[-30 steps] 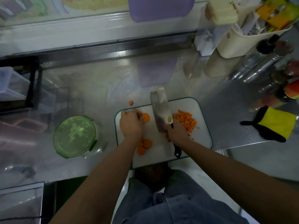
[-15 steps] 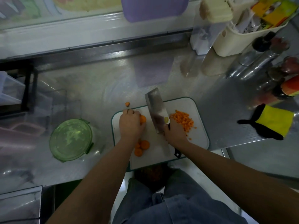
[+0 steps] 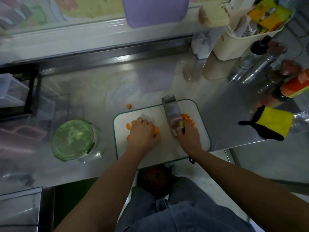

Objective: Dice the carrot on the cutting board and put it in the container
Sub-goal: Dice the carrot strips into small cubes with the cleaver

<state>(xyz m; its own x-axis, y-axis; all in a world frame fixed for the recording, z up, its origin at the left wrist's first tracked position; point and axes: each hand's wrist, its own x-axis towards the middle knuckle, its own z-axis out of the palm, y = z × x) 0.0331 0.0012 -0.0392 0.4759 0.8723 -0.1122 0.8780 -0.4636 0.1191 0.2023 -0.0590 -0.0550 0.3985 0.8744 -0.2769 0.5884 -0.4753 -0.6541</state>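
Carrot slices (image 3: 128, 126) are being regathered under the left hand's (image 3: 142, 133) curled fingers, nine o'clock of the knife (image 3: 172, 114); the right hand (image 3: 189, 137) is clamping it.

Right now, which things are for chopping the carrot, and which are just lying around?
For the job: cutting board, carrot slices, diced carrot, cleaver, green-lidded container, left hand, right hand.
Just lying about: yellow-and-black pad, cream basket, bottles, purple board.

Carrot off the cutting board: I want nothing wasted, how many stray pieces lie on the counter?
1: a carrot piece on the counter, just beyond the far left corner of the cutting board. Smaller bits may hide behind the knife.
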